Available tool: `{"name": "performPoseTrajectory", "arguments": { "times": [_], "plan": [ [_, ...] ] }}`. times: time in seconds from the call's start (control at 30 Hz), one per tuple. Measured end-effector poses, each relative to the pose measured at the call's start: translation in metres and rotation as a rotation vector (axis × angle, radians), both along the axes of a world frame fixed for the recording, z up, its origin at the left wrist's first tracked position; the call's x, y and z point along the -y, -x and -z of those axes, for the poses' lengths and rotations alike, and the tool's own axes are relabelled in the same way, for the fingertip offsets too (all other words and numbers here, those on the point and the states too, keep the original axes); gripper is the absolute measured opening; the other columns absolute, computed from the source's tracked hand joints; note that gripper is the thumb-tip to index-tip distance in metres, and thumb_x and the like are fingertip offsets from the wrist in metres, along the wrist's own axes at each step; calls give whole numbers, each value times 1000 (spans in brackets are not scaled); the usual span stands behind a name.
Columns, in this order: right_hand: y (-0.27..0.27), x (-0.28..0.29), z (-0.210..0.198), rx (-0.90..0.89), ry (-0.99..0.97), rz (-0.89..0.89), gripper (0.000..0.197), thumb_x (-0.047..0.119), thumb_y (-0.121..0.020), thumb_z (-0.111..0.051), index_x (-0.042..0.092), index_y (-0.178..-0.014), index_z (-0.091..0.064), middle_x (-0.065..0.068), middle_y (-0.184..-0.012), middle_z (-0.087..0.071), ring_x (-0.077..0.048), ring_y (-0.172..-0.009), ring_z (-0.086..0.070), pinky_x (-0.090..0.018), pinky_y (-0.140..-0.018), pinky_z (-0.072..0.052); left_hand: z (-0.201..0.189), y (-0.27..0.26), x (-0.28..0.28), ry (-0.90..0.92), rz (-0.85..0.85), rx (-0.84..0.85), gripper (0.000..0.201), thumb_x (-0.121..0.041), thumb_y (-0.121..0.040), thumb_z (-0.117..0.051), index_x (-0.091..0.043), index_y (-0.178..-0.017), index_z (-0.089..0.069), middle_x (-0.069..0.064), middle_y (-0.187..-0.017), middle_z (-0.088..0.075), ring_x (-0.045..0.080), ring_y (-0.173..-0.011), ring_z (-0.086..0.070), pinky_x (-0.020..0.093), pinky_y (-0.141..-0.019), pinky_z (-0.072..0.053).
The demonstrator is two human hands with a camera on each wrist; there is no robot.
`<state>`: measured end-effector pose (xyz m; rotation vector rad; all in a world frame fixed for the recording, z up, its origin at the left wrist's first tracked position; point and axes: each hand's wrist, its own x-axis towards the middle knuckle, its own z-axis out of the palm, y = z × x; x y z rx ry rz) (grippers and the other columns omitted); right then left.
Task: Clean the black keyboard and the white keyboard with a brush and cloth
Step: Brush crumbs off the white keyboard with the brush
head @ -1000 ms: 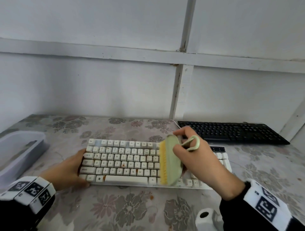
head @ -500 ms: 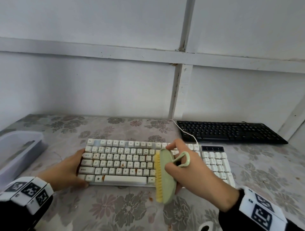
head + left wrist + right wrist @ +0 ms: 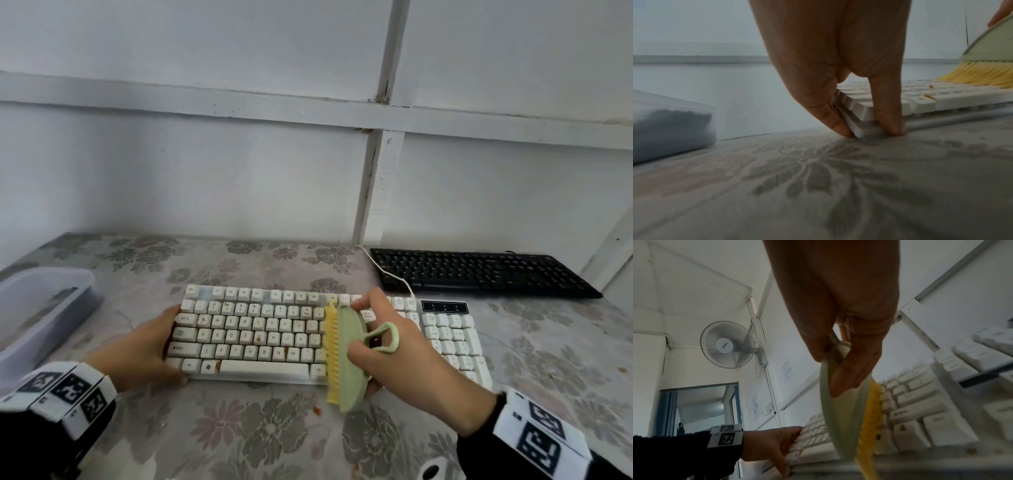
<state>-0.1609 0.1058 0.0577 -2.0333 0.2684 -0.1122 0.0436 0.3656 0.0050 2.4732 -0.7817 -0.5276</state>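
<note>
The white keyboard (image 3: pixel 260 334) lies in the middle of the flowered table, with orange-brown crumbs on some keys. My left hand (image 3: pixel 150 346) grips its left end, thumb at the front edge and fingers on the side (image 3: pixel 840 128). My right hand (image 3: pixel 387 353) holds a pale green brush (image 3: pixel 349 356) with yellow bristles (image 3: pixel 331 353) facing left, set on the keys right of the letter block. In the right wrist view the brush (image 3: pixel 840 426) stands on edge against the white keyboard (image 3: pixel 920 423). The black keyboard (image 3: pixel 479 272) lies at the back right, untouched. No cloth is visible.
A translucent plastic tub (image 3: pixel 37 308) sits at the table's left edge, also low in the left wrist view as the tub (image 3: pixel 670 129). The white keyboard's cable (image 3: pixel 387 270) runs across the black keyboard's left end. A wall stands close behind. Crumbs (image 3: pixel 317 409) lie on the table's near side.
The brush has slid leftward along the white keyboard and slightly toward me, bristles still on the keys. My left hand has kept its hold on the keyboard's left end.
</note>
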Motion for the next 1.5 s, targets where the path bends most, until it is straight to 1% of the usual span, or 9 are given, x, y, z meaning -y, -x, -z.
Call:
{"name": "performPoseTrajectory", "arguments": {
  "times": [0.1, 0.23, 0.3, 0.47, 0.63, 0.9, 1.07, 1.3, 1.5],
  "plan": [
    [7, 4, -5, -28, -42, -7, 29, 6, -84, -53, 30, -99, -45, -31, -93, -60, -43, -77, -65, -45, -57, -59, -1, 1, 1, -8, -6, 10, 106, -20, -59, -81, -26, -141, -15, -15, -115, -46, 5, -108, -48, 18, -94, -36],
    [-1, 13, -25, 57, -50, 71, 30, 1, -84, -52, 25, -102, -49, -29, -95, -63, -45, -71, -64, -37, -49, -56, -3, 2, 0, -24, 9, -1, 116, -39, -43, -73, -27, -141, -13, -15, -118, -45, 5, -111, -48, 21, -99, -36],
    [-12, 15, -32, 117, -75, 123, 30, -1, -85, -52, 21, -106, -48, -22, -90, -66, -33, -61, -68, -31, -47, -53, -3, 2, 0, -26, 4, 9, 113, -34, -47, -75, -27, -142, -13, -14, -118, -45, 6, -110, -48, 21, -98, -36],
    [-35, 8, -32, 162, -73, 139, 31, 1, -86, -53, 19, -110, -45, -15, -92, -66, -24, -63, -70, -33, -48, -56, -5, 3, 1, -34, 6, 14, 111, -34, -48, -72, -27, -141, -13, -13, -119, -44, 6, -111, -47, 21, -100, -36],
    [-32, -2, -15, 85, -13, 77, 28, 3, -85, -52, 20, -106, -43, -22, -84, -62, -29, -59, -63, -38, -52, -59, -1, 0, 0, -17, 16, 18, 104, -21, -62, -80, -27, -141, -13, -14, -119, -44, 5, -111, -47, 18, -96, -35],
    [-13, -2, -10, -43, -34, -14, 28, 5, -83, -52, 24, -102, -44, -32, -85, -59, -39, -66, -64, -46, -56, -59, -1, 0, 0, -36, 16, 37, 104, -19, -64, -80, -27, -142, -11, -15, -118, -42, 5, -111, -44, 19, -100, -33],
    [-24, 3, -32, 86, -59, 97, 29, 0, -83, -53, 16, -106, -48, -20, -90, -65, -25, -61, -68, -33, -47, -56, 1, -2, 0, -21, 11, 25, 103, -19, -64, -80, -30, -141, -12, -17, -116, -44, 4, -109, -47, 18, -97, -35],
    [-38, -6, -20, 84, -14, 87, 27, 2, -85, -52, 17, -106, -43, -17, -85, -62, -29, -59, -68, -43, -51, -58, 2, -3, -1, 5, 24, 16, 101, -28, -53, -78, -38, -130, -14, -19, -115, -44, 4, -111, -47, 20, -98, -36],
    [-16, -10, -18, -18, -60, -41, 27, 3, -83, -52, 24, -101, -47, -27, -88, -62, -38, -73, -67, -36, -50, -57, 2, -3, -2, 1, 19, 13, 104, -24, -56, -79, -31, -138, -15, -17, -117, -43, 5, -112, -46, 20, -98, -35]
  ]
}}
